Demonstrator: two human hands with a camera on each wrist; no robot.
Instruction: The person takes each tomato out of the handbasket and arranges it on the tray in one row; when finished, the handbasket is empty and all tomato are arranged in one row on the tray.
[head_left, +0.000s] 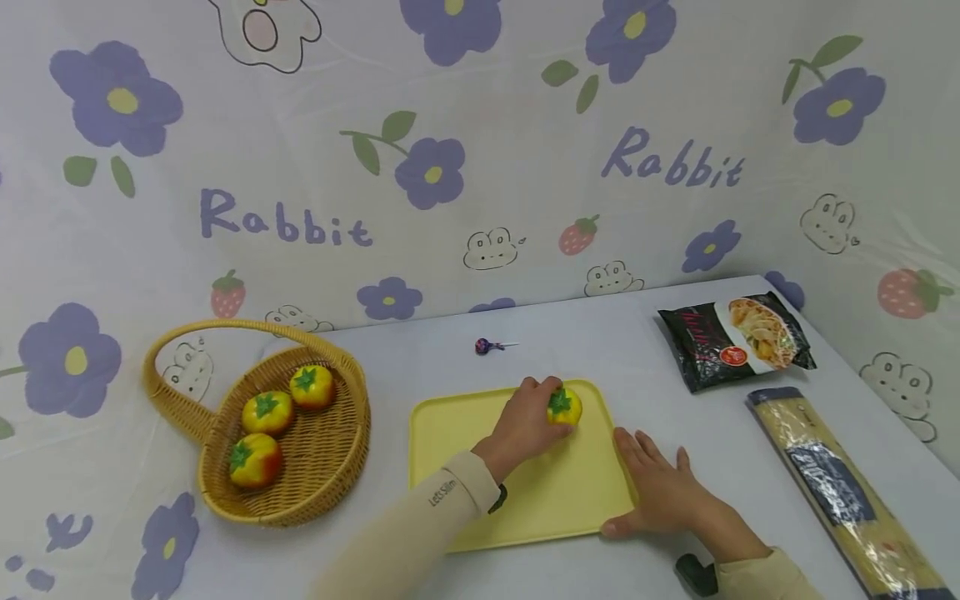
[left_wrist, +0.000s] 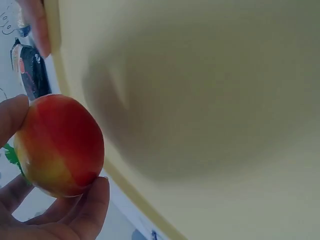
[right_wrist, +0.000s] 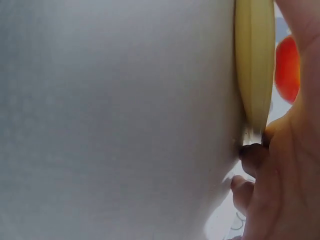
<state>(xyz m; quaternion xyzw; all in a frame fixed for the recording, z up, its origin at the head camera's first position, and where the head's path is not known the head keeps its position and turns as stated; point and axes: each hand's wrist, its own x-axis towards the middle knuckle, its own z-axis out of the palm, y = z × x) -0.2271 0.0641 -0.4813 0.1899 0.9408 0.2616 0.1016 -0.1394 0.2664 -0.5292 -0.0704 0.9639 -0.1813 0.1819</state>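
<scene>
My left hand (head_left: 525,421) grips a yellow-and-red persimmon (head_left: 564,407) with a green leafy top, thumb and fingers around its sides. In the left wrist view the persimmon (left_wrist: 62,145) shows its red underside, held above the yellow tray (left_wrist: 215,100), which has a shadow on it. My right hand (head_left: 663,492) lies against the right edge of the tray (head_left: 480,517), its fingers spread and fairly straight. The right wrist view has the tray's rim (right_wrist: 255,60) beside the palm. Three similar persimmons (head_left: 267,412) sit in a wicker basket (head_left: 330,467) at the left.
Behind the tray lies a lollipop (head_left: 491,345). A black food packet (head_left: 735,340) is at the back right, and a long pack of noodles (head_left: 847,492) lies at the right. A patterned cloth (head_left: 480,183) hangs behind the white table (head_left: 420,358).
</scene>
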